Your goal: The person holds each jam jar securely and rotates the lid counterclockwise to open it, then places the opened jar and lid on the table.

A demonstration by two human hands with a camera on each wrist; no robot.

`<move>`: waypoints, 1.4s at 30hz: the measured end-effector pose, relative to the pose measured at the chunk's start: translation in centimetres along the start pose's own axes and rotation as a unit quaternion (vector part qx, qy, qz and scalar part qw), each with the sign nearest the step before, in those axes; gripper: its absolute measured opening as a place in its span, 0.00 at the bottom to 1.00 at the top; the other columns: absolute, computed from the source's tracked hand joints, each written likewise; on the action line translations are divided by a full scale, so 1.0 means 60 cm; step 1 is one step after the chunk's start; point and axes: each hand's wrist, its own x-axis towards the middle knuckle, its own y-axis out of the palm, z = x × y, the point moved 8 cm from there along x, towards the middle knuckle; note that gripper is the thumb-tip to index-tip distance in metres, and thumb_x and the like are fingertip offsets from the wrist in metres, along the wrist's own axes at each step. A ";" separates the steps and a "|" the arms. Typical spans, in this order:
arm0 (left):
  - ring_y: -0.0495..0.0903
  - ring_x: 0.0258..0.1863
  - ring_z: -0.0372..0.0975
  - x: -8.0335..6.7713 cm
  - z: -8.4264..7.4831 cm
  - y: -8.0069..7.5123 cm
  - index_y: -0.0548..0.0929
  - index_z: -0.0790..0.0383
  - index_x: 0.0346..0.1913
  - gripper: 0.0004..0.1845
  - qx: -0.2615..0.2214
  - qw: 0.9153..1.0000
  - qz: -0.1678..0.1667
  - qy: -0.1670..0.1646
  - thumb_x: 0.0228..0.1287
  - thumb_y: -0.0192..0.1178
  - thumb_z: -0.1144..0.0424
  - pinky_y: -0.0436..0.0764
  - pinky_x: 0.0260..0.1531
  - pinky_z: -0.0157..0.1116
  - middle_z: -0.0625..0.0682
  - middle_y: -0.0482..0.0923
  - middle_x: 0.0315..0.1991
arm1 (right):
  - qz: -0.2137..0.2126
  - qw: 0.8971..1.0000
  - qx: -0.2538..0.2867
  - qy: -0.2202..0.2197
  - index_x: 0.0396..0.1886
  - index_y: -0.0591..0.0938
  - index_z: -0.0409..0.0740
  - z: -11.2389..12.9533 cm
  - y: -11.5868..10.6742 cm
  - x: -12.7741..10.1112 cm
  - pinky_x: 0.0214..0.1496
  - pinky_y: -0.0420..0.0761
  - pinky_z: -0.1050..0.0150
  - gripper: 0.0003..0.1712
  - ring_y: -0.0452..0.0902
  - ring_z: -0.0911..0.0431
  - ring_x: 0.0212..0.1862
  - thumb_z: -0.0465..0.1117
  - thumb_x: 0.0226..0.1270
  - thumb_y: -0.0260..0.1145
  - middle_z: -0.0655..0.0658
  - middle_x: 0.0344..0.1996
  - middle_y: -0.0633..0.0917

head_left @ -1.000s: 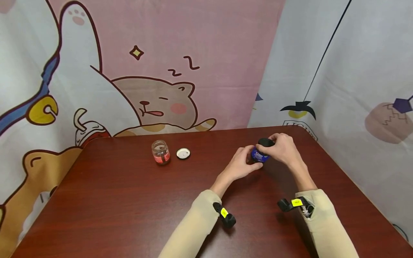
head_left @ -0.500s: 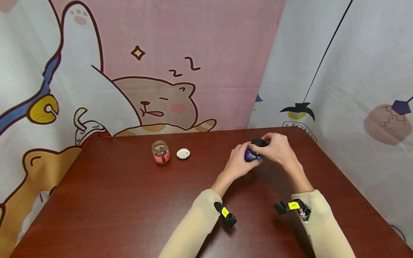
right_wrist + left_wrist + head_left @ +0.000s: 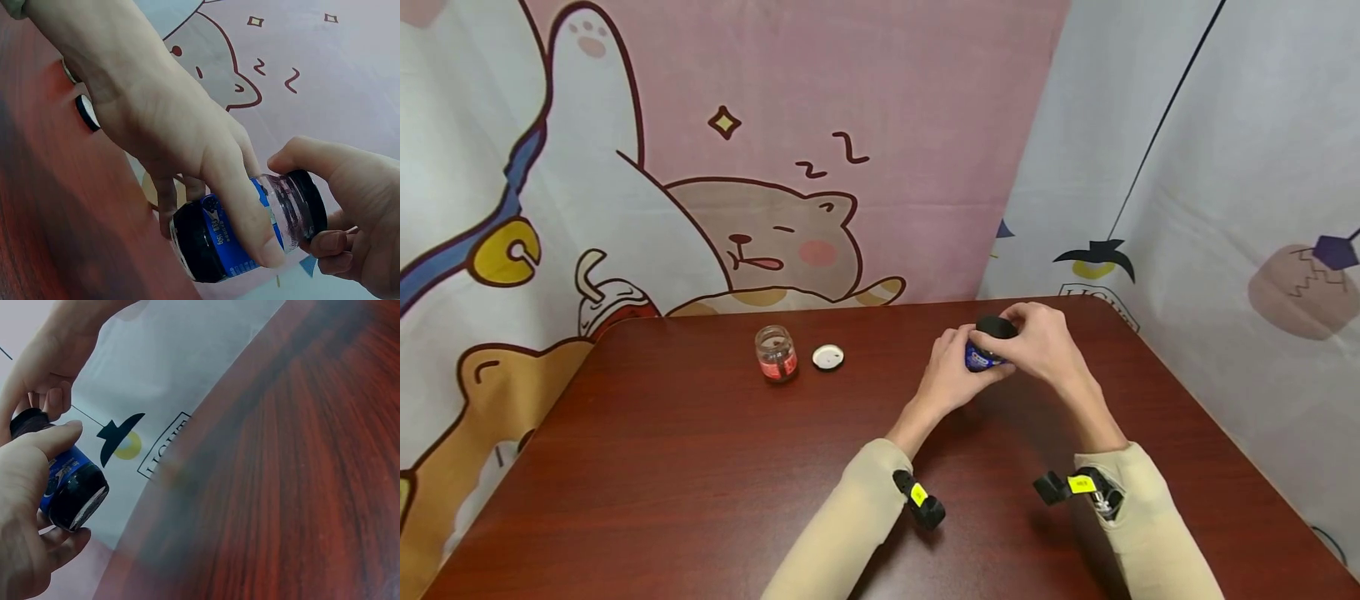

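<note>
One red-labelled jar (image 3: 777,357) stands uncapped on the worktop (image 3: 700,475), a white-faced lid (image 3: 827,357) just beside it: seemingly done. Above the worktop, the left hand (image 3: 946,375) grips a blue-labelled jar (image 3: 981,358); the right hand (image 3: 1043,346) pinches its black lid (image 3: 997,326), removal apparently left.

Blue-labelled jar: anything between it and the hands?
Nothing visible: the left hand grips the blue-labelled jar, the right hand holds its black lid. The red-labelled jar and loose lid sit off to the left.
</note>
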 end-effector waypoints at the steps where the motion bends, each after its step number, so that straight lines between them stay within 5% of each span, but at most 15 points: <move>1: 0.69 0.58 0.42 0.000 -0.001 -0.003 0.71 0.54 0.68 0.39 0.002 1.000 -0.002 0.002 0.58 0.71 0.40 0.75 0.56 0.40 0.51 0.72 0.60 | -0.004 1.000 0.003 -0.004 0.36 0.85 0.34 0.004 0.000 0.000 0.32 0.76 0.57 0.30 0.79 0.49 0.30 0.59 0.57 0.74 0.40 0.29 0.86; 17: 0.76 0.51 0.40 -0.017 -0.012 -0.082 0.81 0.52 0.58 0.33 0.029 0.996 -0.074 0.041 0.52 0.75 0.39 0.78 0.52 0.42 0.45 0.79 0.49 | -0.022 0.998 0.017 -0.058 0.36 0.86 0.38 0.063 -0.001 0.003 0.29 0.74 0.57 0.28 0.72 0.51 0.29 0.60 0.56 0.77 0.43 0.28 0.80; 29: 0.79 0.46 0.40 -0.039 -0.004 -0.135 0.83 0.53 0.53 0.30 0.076 0.990 -0.103 0.061 0.51 0.75 0.39 0.80 0.47 0.40 0.44 0.82 0.44 | 0.011 0.996 -0.008 -0.092 0.41 0.84 0.42 0.111 0.029 0.005 0.33 0.76 0.57 0.31 0.74 0.52 0.34 0.66 0.61 0.70 0.46 0.32 0.81; 42: 0.82 0.41 0.41 -0.072 -0.007 -0.182 0.84 0.56 0.49 0.29 0.109 0.975 -0.174 0.087 0.48 0.78 0.44 0.83 0.40 0.42 0.47 0.83 0.39 | 0.017 0.995 -0.005 -0.093 0.46 0.82 0.49 0.147 0.053 0.012 0.32 0.75 0.58 0.34 0.76 0.54 0.32 0.73 0.61 0.65 0.48 0.33 0.83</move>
